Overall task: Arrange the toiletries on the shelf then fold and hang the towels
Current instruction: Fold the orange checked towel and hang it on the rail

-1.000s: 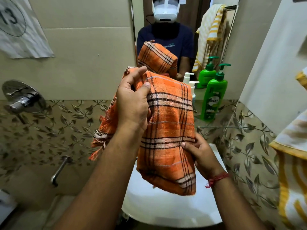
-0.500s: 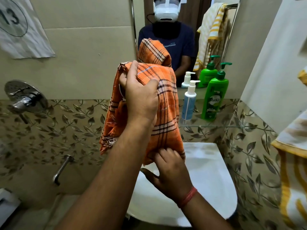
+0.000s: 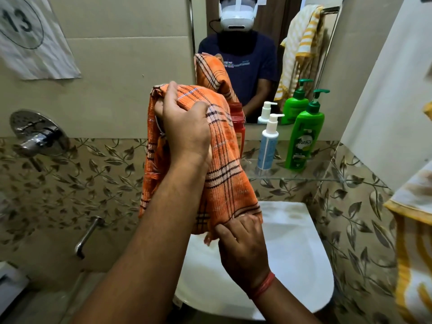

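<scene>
Orange checked towel (image 3: 224, 164) hangs folded above the white basin (image 3: 292, 265): your left hand (image 3: 187, 132) grips its top fold, your right hand (image 3: 243, 251) pinches its bottom edge.

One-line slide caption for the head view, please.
Both hands, left high and right low, grip the orange plaid towel over the sink.

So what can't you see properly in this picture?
- Red bottle, head view: mostly hidden behind the orange towel.
- Left hand fingers: curled into the towel's top, tips hidden.
- Yellow towel: cut off by the right edge.
- Green bottle label: small print too tiny to read.
- Shelf: left end hidden by the towel.
</scene>
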